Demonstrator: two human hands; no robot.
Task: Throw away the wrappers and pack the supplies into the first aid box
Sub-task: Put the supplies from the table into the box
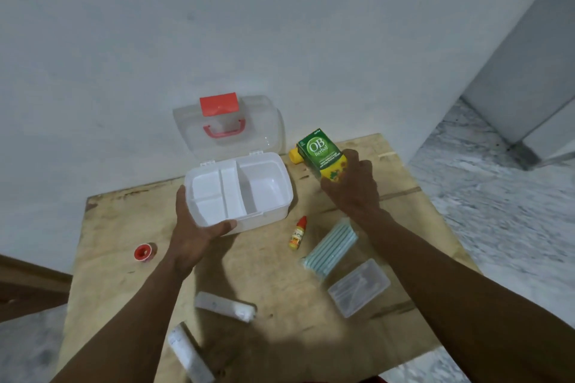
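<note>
Over the table (264, 264), our left fingers (224, 226) clasp the first aid box (264, 221), right fingers (351, 159) wrap a carton (317, 149) that may snag the divider (230, 193).

A: Non-task stuff, quick?
B: Plywood bench (273, 264) beneath the left grip (199, 233) and right grip (351, 186), scuffed, with dark streaks. A white wall (249, 25) rises beyond both.
A: Off to the sides?
B: Grey-veined floor (497, 196) outward of the right grip. A grey unit (529, 71) stands on it, farther back; cabinet or door, can't tell. Brown wooden piece (28, 283) well outward of the left grip, lower than the bench top.
</note>
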